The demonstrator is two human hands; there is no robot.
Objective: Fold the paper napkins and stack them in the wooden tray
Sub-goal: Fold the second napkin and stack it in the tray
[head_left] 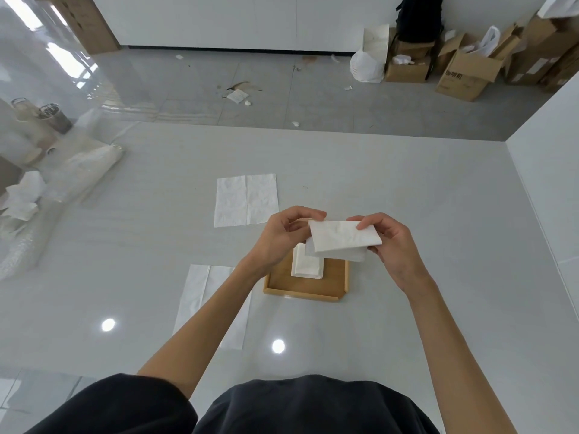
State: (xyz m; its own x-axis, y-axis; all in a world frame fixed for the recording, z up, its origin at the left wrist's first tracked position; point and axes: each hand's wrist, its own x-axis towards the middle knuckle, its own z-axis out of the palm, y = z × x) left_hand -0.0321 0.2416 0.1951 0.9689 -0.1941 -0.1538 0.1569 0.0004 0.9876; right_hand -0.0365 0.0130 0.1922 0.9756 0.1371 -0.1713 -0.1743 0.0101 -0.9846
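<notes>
Both hands hold a white paper napkin (341,239) folded over in the air above the wooden tray (300,289). My left hand (282,239) pinches its left end and my right hand (391,242) pinches its right end. A folded napkin (307,264) lies inside the tray, partly hidden by the held one. Two unfolded napkins lie flat on the white table: one farther back (246,200) and one near left (200,296), partly covered by my left forearm.
A white wall panel (548,198) borders the table on the right. Crumpled plastic wrap and paper (62,183) lie at the left edge. Cardboard boxes (463,70) and bags stand on the floor beyond the table.
</notes>
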